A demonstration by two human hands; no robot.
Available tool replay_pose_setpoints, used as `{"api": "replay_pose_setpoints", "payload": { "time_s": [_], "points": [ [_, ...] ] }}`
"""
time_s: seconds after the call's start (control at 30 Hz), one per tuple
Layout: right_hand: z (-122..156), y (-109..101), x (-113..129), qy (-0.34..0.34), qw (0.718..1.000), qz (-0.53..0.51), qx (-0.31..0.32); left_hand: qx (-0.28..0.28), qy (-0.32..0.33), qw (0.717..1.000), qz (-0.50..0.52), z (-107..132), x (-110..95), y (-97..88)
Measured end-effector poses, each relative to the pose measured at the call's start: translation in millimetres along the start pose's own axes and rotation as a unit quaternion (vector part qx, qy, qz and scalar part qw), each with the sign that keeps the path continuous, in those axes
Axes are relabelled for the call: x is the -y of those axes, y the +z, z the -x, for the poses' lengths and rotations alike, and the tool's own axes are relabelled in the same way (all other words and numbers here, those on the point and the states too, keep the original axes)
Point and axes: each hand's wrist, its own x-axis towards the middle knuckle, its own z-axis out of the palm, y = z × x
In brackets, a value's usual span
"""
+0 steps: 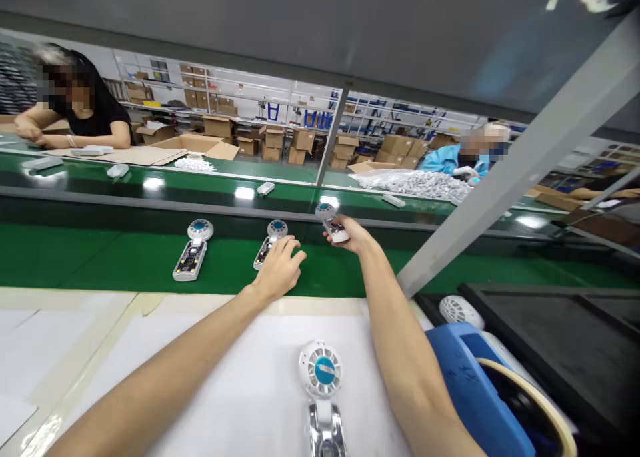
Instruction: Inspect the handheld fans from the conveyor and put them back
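Small white hand-held fans with blue hubs lie on a green conveyor belt. My left hand rests with curled fingers on the handle of the middle fan, gripping it on the belt. My right hand is closed around the handle of another fan and holds it just above the belt. A third fan lies open-backed to the left, untouched. A further fan lies on the white bench close to me, between my forearms.
A blue bin with another fan head sits at my right. A grey slanted frame post crosses the right side. Across a second belt, two people sit at work with cardboard boxes and a heap of white parts.
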Motion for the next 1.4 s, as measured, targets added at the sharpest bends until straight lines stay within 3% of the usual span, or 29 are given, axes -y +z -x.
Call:
{"api": "replay_pose_setpoints", "payload": {
  "time_s": [0.13,0.27,0.43,0.67,0.9,1.4],
  "points": [
    [17,6,24,-0.111,0.985,-0.13,0.034,-0.003,0.007,1.0,-0.014,0,-2,1.5],
    [44,13,46,-0.219,0.953,-0.197,0.065,-0.005,0.002,1.0,-0.024,2,-2,2.3],
    [84,17,68,-0.323,0.919,-0.192,0.121,0.004,-0.008,1.0,-0.028,2,-2,1.7],
    [125,24,83,-0.405,0.884,-0.175,0.155,0.016,-0.023,0.999,-0.026,3,0,3.8],
    [136,23,86,-0.438,0.862,-0.17,0.192,0.035,-0.043,0.998,-0.02,3,3,7.2],
    [147,24,90,-0.421,0.859,-0.23,0.178,0.055,-0.068,0.996,0.001,4,3,8.1]
  ]
}}
